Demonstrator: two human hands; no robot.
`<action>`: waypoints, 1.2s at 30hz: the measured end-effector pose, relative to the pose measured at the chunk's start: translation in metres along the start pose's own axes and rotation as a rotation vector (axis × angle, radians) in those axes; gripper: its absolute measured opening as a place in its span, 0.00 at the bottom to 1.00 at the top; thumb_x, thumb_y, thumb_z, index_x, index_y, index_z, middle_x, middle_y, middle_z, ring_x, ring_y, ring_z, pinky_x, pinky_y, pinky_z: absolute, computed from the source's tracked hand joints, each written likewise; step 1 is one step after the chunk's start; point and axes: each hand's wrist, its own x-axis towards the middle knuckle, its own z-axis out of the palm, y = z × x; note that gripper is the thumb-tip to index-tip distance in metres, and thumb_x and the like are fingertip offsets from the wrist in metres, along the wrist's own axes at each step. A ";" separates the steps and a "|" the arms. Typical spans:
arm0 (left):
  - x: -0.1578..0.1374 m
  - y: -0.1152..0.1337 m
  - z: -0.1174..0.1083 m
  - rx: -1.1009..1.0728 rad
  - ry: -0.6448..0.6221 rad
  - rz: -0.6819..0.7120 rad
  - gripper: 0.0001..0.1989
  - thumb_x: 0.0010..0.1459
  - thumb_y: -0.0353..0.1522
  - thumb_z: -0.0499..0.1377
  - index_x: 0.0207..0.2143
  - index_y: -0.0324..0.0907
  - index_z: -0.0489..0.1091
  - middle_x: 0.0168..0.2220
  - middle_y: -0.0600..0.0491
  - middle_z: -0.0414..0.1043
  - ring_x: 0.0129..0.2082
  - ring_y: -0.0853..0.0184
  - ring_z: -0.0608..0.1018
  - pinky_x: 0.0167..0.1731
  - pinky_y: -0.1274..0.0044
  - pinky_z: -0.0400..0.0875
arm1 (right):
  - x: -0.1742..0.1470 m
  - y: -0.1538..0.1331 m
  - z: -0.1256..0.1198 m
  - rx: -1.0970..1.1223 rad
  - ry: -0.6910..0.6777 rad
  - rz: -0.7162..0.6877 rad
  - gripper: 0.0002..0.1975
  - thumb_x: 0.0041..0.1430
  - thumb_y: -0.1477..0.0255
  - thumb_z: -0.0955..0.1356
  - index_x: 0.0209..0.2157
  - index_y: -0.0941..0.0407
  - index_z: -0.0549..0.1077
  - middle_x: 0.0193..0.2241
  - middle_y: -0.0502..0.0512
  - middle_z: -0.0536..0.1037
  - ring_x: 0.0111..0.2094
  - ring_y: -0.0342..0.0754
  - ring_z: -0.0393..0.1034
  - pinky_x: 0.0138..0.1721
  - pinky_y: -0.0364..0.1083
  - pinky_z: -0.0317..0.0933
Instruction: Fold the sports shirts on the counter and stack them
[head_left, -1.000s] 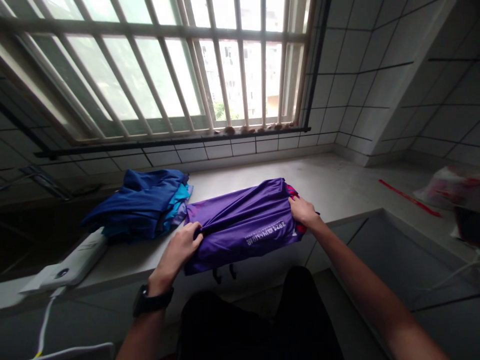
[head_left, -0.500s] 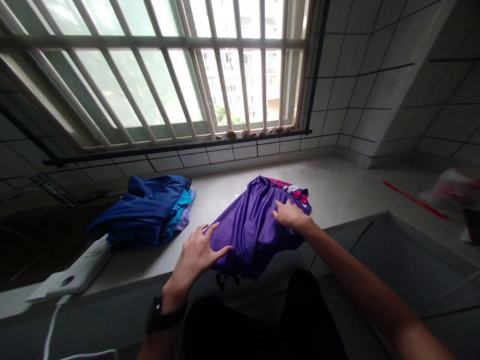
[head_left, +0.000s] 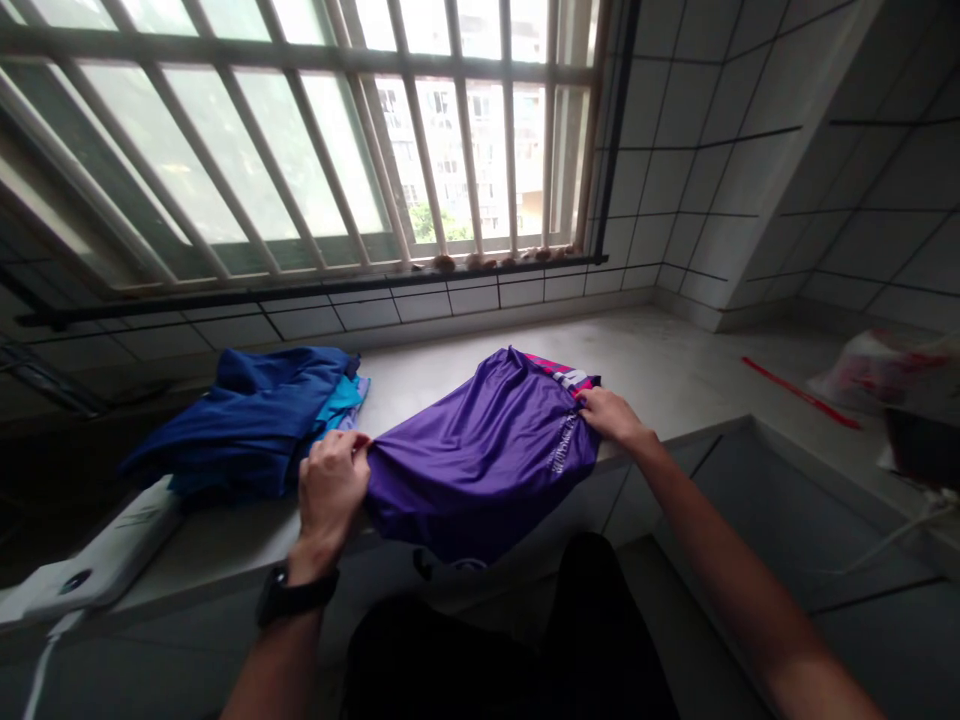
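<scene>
A shiny purple shirt [head_left: 472, 450] with white lettering lies over the front edge of the counter, its lower part hanging down. My left hand [head_left: 334, 485], a black watch on its wrist, pinches the shirt's left edge. The right edge, near a pink and dark patterned part [head_left: 559, 372], is gripped by the fingers of my right hand [head_left: 609, 415]. Between both hands the cloth is stretched out. Just beyond my left hand sits a pile of folded blue clothes [head_left: 259, 415], with light blue and lilac layers under the dark blue one.
A white power strip [head_left: 105, 555] with a cable rests at the counter's left front. On the right lie a red strap [head_left: 799, 392] and a clear plastic bag [head_left: 874, 370]. Behind the counter [head_left: 637, 345] are a tiled wall and a barred window [head_left: 315, 150].
Both hands have closed on the purple shirt; before, their fingers were spread over it. The left hand has moved left, pulling the cloth wider and flatter. The view has shifted slightly right.
</scene>
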 end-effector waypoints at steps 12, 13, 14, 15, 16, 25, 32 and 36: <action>0.004 0.007 0.024 -0.306 -0.371 0.399 0.26 0.59 0.52 0.58 0.50 0.44 0.75 0.56 0.43 0.75 0.55 0.52 0.78 0.58 0.62 0.72 | 0.010 -0.009 0.012 0.112 0.259 -0.054 0.22 0.70 0.71 0.64 0.62 0.57 0.73 0.62 0.65 0.73 0.61 0.56 0.69 0.62 0.49 0.62; 0.000 0.007 0.027 -0.339 -0.406 0.413 0.27 0.59 0.55 0.57 0.47 0.45 0.76 0.55 0.43 0.76 0.53 0.52 0.79 0.57 0.62 0.73 | 0.011 -0.009 0.015 0.106 0.227 -0.067 0.24 0.70 0.68 0.65 0.65 0.56 0.71 0.64 0.65 0.71 0.63 0.57 0.67 0.62 0.50 0.63; -0.002 0.005 0.028 -0.362 -0.415 0.411 0.27 0.59 0.56 0.56 0.43 0.44 0.77 0.52 0.43 0.77 0.52 0.52 0.80 0.55 0.62 0.74 | 0.014 -0.009 0.018 0.090 0.161 -0.087 0.26 0.70 0.65 0.66 0.66 0.55 0.70 0.67 0.65 0.69 0.64 0.59 0.66 0.62 0.52 0.63; -0.003 0.002 0.028 -0.382 -0.404 0.404 0.28 0.61 0.56 0.54 0.41 0.44 0.77 0.50 0.43 0.78 0.50 0.53 0.81 0.54 0.62 0.75 | 0.017 -0.008 0.020 0.072 0.084 -0.112 0.25 0.70 0.65 0.66 0.66 0.54 0.70 0.68 0.64 0.68 0.65 0.60 0.65 0.63 0.53 0.63; -0.002 -0.001 0.027 -0.397 -0.383 0.400 0.28 0.62 0.56 0.52 0.39 0.43 0.77 0.49 0.42 0.78 0.49 0.53 0.81 0.53 0.63 0.75 | 0.021 -0.008 0.022 0.054 0.020 -0.138 0.24 0.71 0.65 0.66 0.66 0.53 0.71 0.69 0.63 0.67 0.66 0.60 0.65 0.63 0.53 0.63; -0.018 -0.028 0.009 -0.113 -0.454 0.592 0.41 0.45 0.45 0.75 0.63 0.53 0.72 0.68 0.45 0.67 0.64 0.47 0.72 0.62 0.58 0.70 | 0.047 -0.034 0.002 0.037 0.147 -0.147 0.28 0.69 0.82 0.59 0.67 0.54 0.69 0.67 0.63 0.70 0.67 0.57 0.65 0.69 0.58 0.55; -0.072 0.010 0.018 -0.074 -0.158 0.608 0.22 0.59 0.22 0.59 0.54 0.47 0.78 0.42 0.49 0.80 0.44 0.59 0.79 0.46 0.70 0.76 | -0.114 -0.099 0.083 0.177 0.216 -0.899 0.41 0.60 0.64 0.75 0.72 0.48 0.60 0.73 0.59 0.60 0.72 0.59 0.54 0.71 0.60 0.51; -0.081 0.051 0.023 -0.137 -0.090 0.478 0.09 0.65 0.26 0.57 0.39 0.44 0.77 0.35 0.50 0.76 0.39 0.60 0.78 0.41 0.71 0.75 | -0.137 -0.110 0.151 0.030 0.461 -0.820 0.39 0.62 0.77 0.72 0.72 0.49 0.59 0.72 0.60 0.61 0.74 0.56 0.51 0.73 0.62 0.44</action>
